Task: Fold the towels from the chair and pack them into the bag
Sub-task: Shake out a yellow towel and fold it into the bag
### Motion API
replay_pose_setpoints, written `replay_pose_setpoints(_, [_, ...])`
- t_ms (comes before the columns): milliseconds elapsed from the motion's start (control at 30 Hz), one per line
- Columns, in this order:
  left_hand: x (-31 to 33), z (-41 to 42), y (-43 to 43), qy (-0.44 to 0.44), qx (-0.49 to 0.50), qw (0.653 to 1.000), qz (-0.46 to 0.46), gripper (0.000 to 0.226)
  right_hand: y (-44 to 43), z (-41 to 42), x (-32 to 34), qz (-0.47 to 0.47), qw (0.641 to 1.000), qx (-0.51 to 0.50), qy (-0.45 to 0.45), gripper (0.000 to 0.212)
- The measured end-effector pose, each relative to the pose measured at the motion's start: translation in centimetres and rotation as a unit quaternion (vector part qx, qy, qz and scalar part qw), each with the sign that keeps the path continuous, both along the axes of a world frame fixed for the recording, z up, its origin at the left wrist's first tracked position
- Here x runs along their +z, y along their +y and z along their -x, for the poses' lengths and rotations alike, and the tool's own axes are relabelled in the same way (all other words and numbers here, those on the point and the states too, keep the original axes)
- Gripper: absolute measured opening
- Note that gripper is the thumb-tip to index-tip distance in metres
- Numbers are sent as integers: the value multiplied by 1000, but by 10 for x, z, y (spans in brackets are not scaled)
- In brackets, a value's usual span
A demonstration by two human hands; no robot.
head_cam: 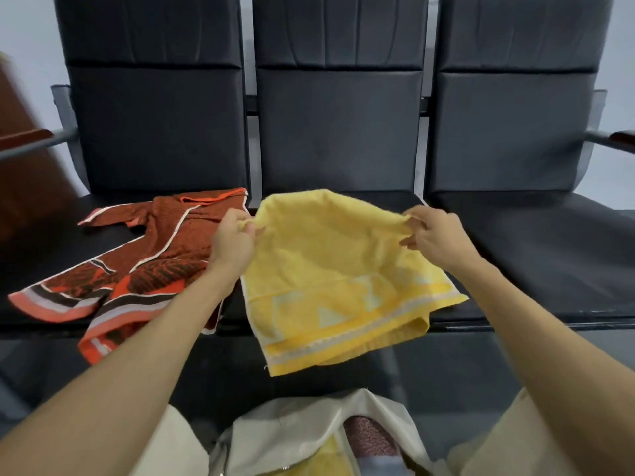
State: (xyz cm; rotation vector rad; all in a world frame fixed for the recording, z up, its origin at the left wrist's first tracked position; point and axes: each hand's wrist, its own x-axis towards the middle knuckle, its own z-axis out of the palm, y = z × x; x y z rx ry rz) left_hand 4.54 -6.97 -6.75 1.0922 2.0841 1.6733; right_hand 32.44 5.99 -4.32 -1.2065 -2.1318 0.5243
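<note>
Lowest in view, an open pale bag (295, 431) held yellow and pinkish cloth. Over the middle chair (338, 132), the left hand (233, 242) and right hand (436, 235) pinched, fingers curled, the upper corners of the doubled yellow towel (336, 269), whose banded hem overhung the seat.

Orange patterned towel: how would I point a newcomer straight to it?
Find the row of three black chairs, then its leftmost seat. The orange patterned towel lies rumpled there, one end over the front edge. Unlike the yellow towel beside it, held by the left hand and right hand, it has dark leaf prints and striped borders.
</note>
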Motion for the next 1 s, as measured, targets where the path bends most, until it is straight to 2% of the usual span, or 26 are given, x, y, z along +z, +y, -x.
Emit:
replay_pose_setpoints(67, [-13,-2,-7,68,-72,987,124,20,-5,-5,-11,75,988,61,-121,30])
replay_pose_setpoints(167, [-24,-9,-21,184,-153,927,289,8,-14,-12,-21,85,948,120,-283,32])
replay_pose_setpoints(233, [-26,-13,-27,238,-168,903,314,6,-16,-14,-25,86,940,123,-307,34])
replay_pose_setpoints(333, [-31,-20,-32,253,-193,893,320,5,-19,-14,-28,85,940,123,-308,35])
replay_pose_setpoints(500, [-45,-14,-32,321,-228,832,391,36,-19,-4,-29,69,935,144,-316,32])
replay_pose_setpoints(567, [-46,-2,-22,296,-219,845,389,46,-12,1,-32,62,933,152,-321,25])
replay_pose_setpoints(667, [-48,9,-7,282,-159,871,370,49,-7,10,-40,66,943,160,-286,24])
replay_pose_setpoints(767, [-45,-1,1,347,-49,868,351,47,-1,19,-40,69,952,166,-249,22])
replay_pose_setpoints(833, [-41,-21,7,418,-11,864,280,48,4,21,-40,63,963,160,-210,18])
replay_pose_setpoints(867, [-39,-33,12,434,-27,871,228,46,6,21,-40,63,968,151,-191,18])
replay_pose_setpoints(933, [-37,-59,17,438,-116,879,149,39,9,17,-38,53,975,127,-174,33])
replay_pose_setpoints(1000, [-37,-81,21,442,-204,865,125,40,12,8,-35,43,977,108,-180,38])
